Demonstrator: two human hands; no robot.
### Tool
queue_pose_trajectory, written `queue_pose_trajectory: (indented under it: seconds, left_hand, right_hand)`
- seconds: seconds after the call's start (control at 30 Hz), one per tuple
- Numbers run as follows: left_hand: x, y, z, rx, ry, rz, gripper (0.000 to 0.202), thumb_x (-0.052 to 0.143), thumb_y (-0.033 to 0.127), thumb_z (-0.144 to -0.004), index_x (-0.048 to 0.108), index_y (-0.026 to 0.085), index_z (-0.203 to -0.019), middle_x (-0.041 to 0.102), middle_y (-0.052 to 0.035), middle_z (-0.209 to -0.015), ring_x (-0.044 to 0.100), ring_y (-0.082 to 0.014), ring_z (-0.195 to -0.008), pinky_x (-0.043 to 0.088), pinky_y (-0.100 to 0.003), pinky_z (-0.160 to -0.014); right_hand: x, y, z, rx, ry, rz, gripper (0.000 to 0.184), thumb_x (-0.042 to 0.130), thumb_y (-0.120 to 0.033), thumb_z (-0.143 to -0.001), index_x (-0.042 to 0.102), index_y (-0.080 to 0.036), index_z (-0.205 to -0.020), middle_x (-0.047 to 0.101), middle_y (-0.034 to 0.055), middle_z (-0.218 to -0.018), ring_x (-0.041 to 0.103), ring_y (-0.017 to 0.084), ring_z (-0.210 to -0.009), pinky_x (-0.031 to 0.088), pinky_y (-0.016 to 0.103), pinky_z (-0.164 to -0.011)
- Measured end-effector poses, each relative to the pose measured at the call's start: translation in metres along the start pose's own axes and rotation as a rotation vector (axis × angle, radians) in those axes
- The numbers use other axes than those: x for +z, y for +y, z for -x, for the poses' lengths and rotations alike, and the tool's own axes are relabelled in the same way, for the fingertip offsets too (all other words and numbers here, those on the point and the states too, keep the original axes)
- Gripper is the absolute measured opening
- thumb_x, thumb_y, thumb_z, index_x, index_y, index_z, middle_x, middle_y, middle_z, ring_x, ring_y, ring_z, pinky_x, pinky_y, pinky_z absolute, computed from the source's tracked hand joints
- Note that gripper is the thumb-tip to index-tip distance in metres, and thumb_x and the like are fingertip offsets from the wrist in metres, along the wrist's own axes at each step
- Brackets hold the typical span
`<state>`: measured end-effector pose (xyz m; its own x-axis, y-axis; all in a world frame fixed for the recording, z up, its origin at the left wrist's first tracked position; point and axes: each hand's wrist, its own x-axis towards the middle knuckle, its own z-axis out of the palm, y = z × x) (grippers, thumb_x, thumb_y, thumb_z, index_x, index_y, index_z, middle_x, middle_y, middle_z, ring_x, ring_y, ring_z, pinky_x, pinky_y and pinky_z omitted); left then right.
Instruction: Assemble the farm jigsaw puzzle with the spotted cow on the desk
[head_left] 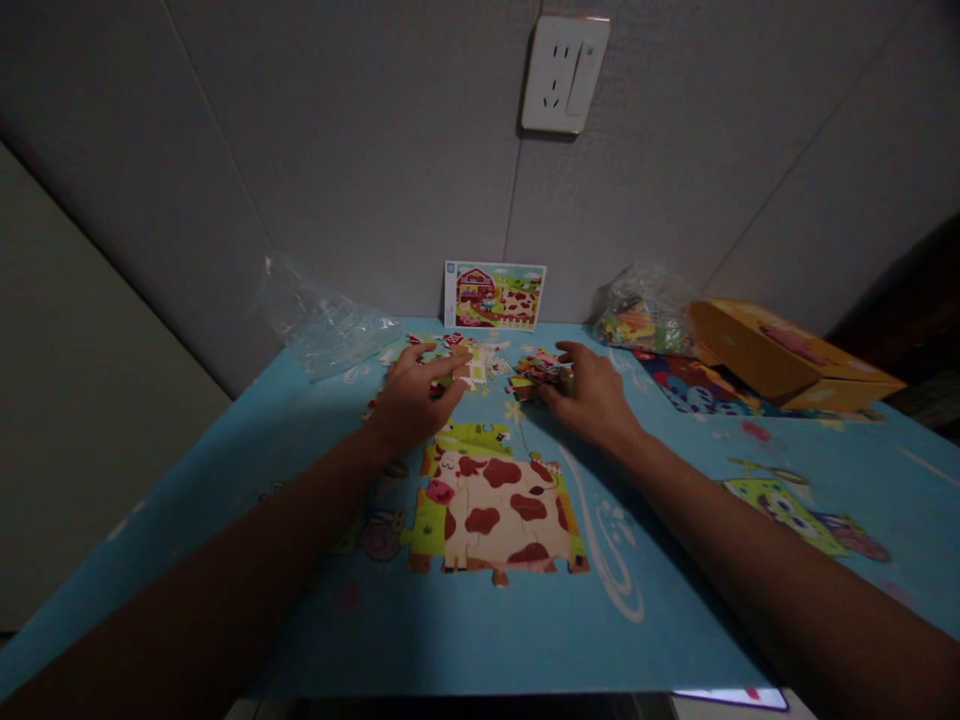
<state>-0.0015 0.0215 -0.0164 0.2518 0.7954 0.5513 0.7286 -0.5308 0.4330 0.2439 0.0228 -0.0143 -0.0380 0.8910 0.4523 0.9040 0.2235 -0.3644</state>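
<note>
My left hand (418, 392) lies over loose puzzle pieces (478, 367) at the back of the table, its fingers stretched out and apart. To its right, my right hand (592, 393) is beside a small heap of puzzle pieces (538, 374), thumb and fingers apart around the heap's right side. No piece shows lifted in either hand. Between my forearms lies a partly joined puzzle (504, 507) of a white cow with brown patches on green. A picture card (495, 296) with a barn and the same cow leans upright against the wall.
A crumpled clear plastic bag (337, 325) lies at the back left. At the back right are a clear bag of pieces (637, 318), an orange box (787, 352) and a colourful sheet (679, 385) beneath it. A wall socket (566, 75) sits above the blue table (480, 645).
</note>
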Motion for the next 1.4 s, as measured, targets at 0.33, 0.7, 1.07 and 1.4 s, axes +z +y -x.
queue_pose_trajectory:
  seconds: [0.33, 0.7, 1.07, 1.4]
  left_hand:
    - [-0.003, -0.003, -0.003, -0.198, 0.010, -0.044, 0.035, 0.049, 0.032, -0.090, 0.071, 0.023, -0.117, 0.073, -0.0040, -0.112, 0.052, -0.0264, -0.121, 0.040, -0.046, -0.108]
    - [-0.005, -0.005, -0.003, -0.315, 0.012, -0.193, 0.040, 0.042, 0.032, -0.094, 0.066, 0.025, -0.126, 0.071, -0.0063, -0.112, 0.054, -0.0297, -0.103, 0.042, -0.048, -0.094]
    - [-0.004, -0.014, -0.003, -0.272, -0.065, -0.309, 0.037, 0.041, 0.026, -0.092, 0.074, 0.024, -0.107, 0.071, -0.0067, -0.116, 0.053, -0.0289, -0.107, 0.035, -0.052, -0.099]
    - [-0.001, -0.015, 0.003, -0.348, -0.008, -0.357, 0.032, 0.049, 0.030, -0.088, 0.078, 0.030, -0.102, 0.054, -0.0092, -0.138, 0.038, -0.0435, -0.121, 0.039, -0.064, -0.090]
  right_hand:
    - [0.000, -0.003, 0.002, -0.009, -0.066, 0.012, 0.062, 0.062, -0.037, -0.074, 0.051, -0.014, -0.131, 0.061, 0.0191, -0.123, 0.052, 0.040, -0.112, 0.042, 0.057, -0.092]
    - [0.000, -0.002, 0.002, -0.031, -0.118, 0.040, 0.064, 0.065, -0.036, -0.074, 0.052, -0.014, -0.133, 0.062, 0.0193, -0.121, 0.053, 0.039, -0.109, 0.043, 0.056, -0.090]
    - [-0.001, -0.002, 0.001, 0.008, -0.110, 0.112, 0.047, 0.057, -0.049, -0.084, 0.064, -0.017, -0.118, 0.065, 0.0169, -0.113, 0.054, 0.036, -0.104, 0.041, 0.051, -0.087]
    - [-0.001, 0.006, -0.005, 0.034, -0.157, 0.130, 0.031, 0.056, -0.045, -0.088, 0.073, -0.022, -0.100, 0.072, 0.0105, -0.099, 0.060, 0.029, -0.094, 0.043, 0.041, -0.078]
